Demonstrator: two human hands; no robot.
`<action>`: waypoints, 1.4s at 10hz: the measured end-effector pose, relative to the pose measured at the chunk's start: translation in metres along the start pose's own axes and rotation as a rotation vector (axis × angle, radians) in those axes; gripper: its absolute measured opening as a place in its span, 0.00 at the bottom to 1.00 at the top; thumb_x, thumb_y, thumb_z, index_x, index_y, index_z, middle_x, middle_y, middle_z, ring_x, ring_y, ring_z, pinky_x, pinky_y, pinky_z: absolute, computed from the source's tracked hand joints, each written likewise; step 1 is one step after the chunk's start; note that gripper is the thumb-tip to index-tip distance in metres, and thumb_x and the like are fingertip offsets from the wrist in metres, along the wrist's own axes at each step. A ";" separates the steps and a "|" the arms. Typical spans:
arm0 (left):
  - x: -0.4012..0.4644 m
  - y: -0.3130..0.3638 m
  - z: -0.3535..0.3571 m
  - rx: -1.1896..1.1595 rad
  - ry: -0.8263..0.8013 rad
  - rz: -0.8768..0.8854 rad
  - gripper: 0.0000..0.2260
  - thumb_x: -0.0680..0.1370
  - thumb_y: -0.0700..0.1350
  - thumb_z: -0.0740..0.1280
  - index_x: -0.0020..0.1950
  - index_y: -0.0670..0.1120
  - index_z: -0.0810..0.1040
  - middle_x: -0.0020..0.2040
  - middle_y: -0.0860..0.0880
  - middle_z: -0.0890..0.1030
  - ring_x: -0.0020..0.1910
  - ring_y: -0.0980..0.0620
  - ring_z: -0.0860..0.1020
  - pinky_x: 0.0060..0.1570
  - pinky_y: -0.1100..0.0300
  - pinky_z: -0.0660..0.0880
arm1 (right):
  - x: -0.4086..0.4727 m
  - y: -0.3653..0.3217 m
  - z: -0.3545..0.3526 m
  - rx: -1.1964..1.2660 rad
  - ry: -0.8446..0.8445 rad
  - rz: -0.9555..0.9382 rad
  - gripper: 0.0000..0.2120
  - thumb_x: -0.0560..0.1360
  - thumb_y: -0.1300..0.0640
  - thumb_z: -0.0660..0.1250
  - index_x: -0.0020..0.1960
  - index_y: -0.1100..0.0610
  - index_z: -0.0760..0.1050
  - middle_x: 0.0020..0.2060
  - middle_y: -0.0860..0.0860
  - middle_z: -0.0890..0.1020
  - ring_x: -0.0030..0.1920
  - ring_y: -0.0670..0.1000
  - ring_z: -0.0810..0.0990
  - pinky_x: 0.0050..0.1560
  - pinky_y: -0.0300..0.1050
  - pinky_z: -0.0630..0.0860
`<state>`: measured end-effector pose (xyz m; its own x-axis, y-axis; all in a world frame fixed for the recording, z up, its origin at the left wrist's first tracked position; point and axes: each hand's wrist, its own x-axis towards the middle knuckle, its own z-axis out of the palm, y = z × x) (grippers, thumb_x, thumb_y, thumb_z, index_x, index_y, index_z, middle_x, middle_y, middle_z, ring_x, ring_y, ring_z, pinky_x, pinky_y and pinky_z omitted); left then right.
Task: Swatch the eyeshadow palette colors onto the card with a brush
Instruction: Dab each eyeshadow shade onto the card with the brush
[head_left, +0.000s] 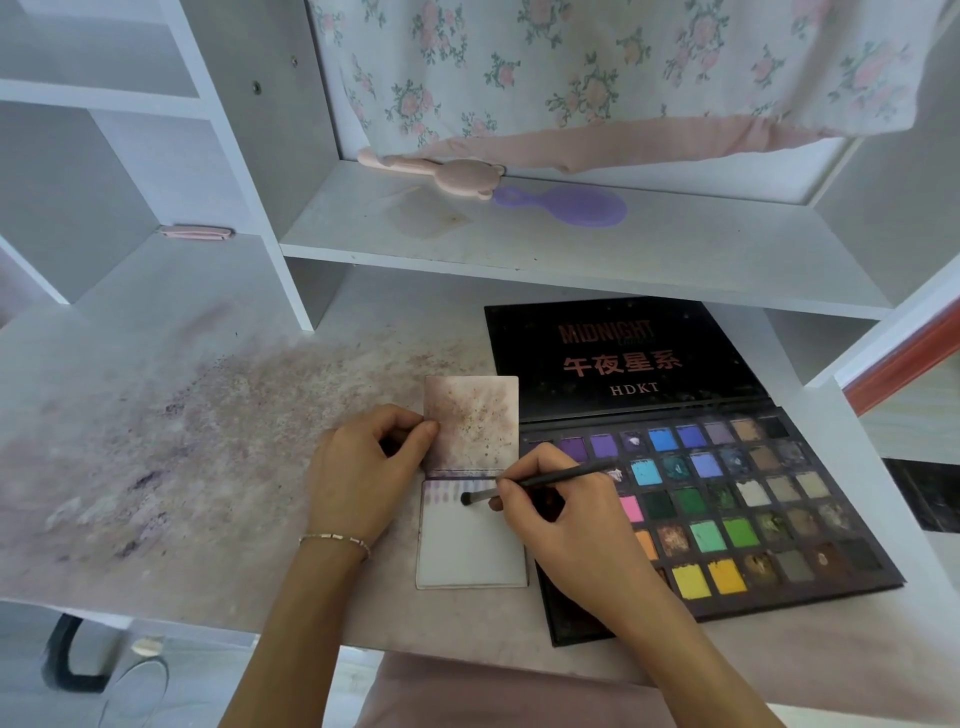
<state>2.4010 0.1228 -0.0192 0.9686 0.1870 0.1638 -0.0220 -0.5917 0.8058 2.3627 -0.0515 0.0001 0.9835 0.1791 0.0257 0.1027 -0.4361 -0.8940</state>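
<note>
A small white card pad (470, 551) lies on the desk with its stained cover sheet (472, 421) flipped up. Several faint purple stripes run along the pad's top edge. My left hand (358, 473) pinches the cover sheet's left edge and rests beside the pad. My right hand (561, 514) grips a thin black brush (540, 480), whose tip touches the card near the stripes. The open eyeshadow palette (727, 499), black with many coloured pans, lies just right of the pad, partly under my right hand.
The desk (182, 441) is smeared with purple-brown powder on the left. A shelf (571, 244) above holds a pink comb (436, 171) and a purple hairbrush (571, 205). Floral cloth (597, 67) hangs behind. White cubby walls stand at left.
</note>
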 end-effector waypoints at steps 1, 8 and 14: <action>0.000 0.000 0.000 -0.004 0.000 0.003 0.08 0.72 0.47 0.69 0.35 0.58 0.76 0.33 0.62 0.78 0.35 0.62 0.77 0.37 0.64 0.71 | 0.000 0.000 0.000 -0.005 0.001 -0.002 0.07 0.74 0.57 0.65 0.39 0.46 0.72 0.37 0.48 0.82 0.40 0.45 0.80 0.41 0.40 0.78; 0.000 -0.001 0.000 0.000 -0.006 -0.020 0.05 0.71 0.48 0.69 0.36 0.57 0.78 0.34 0.60 0.80 0.36 0.61 0.77 0.37 0.63 0.72 | 0.002 0.000 0.001 -0.019 0.006 -0.013 0.06 0.74 0.57 0.64 0.40 0.47 0.71 0.38 0.48 0.82 0.41 0.45 0.80 0.43 0.40 0.78; -0.001 0.002 0.000 0.017 -0.002 -0.026 0.05 0.72 0.49 0.69 0.36 0.57 0.78 0.32 0.63 0.78 0.34 0.65 0.75 0.34 0.68 0.68 | 0.001 0.001 0.001 -0.031 -0.003 -0.026 0.09 0.74 0.57 0.64 0.39 0.44 0.70 0.38 0.47 0.81 0.41 0.43 0.80 0.43 0.38 0.78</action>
<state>2.4000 0.1219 -0.0177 0.9692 0.2014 0.1419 0.0076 -0.6002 0.7998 2.3639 -0.0508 -0.0016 0.9800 0.1932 0.0479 0.1333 -0.4582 -0.8788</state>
